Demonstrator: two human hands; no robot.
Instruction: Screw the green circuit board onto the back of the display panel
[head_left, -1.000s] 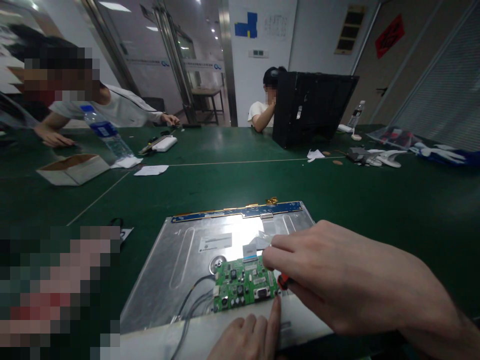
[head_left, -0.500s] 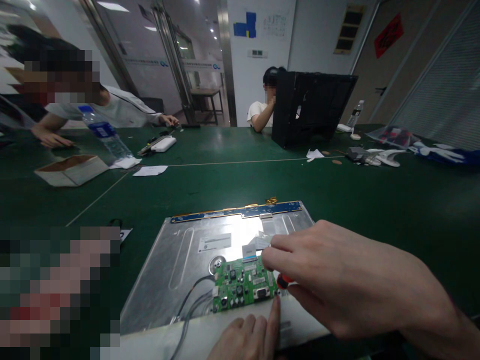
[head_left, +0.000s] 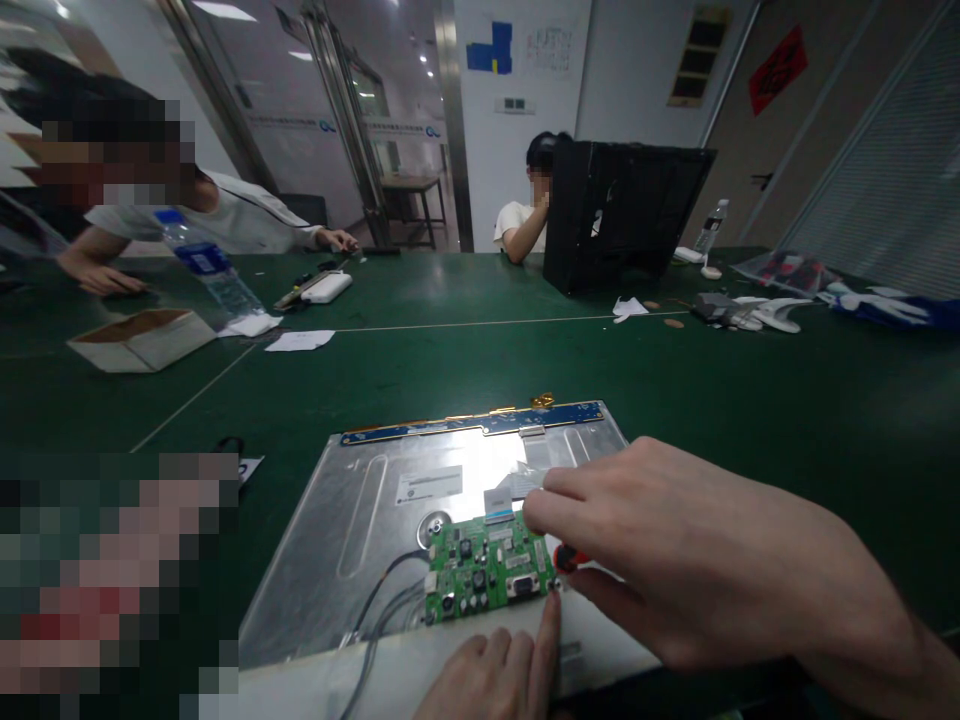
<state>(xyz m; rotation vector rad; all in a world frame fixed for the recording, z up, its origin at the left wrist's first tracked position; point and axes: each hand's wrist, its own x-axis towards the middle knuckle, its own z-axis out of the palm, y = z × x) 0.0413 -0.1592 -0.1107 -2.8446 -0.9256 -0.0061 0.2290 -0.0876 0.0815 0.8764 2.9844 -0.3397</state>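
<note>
My right hand [head_left: 675, 560] is closed around a screwdriver [head_left: 568, 558]; only a bit of its red and black handle shows below the fingers, and its tip is hidden. It is over the right end of a green circuit board [head_left: 480, 570]. My left hand [head_left: 499, 675] rests at the near edge, index finger stretched to the board's lower right corner, holding nothing that I can see. Under the board lies a silver display panel [head_left: 360, 560], back side up, with a blue circuit strip [head_left: 480, 425] along its far edge. Grey cables [head_left: 379, 625] run from the board's left side.
Beyond the panel stretches a green table [head_left: 450, 365]. At the left are an open box [head_left: 142, 340] and a water bottle [head_left: 214, 265]. A black monitor casing [head_left: 626, 215] stands far right, near gloves [head_left: 772, 313]. Two people sit across the table.
My right hand has turned very slightly, and the red and black handle shows at a different angle. My left hand stays in place.
</note>
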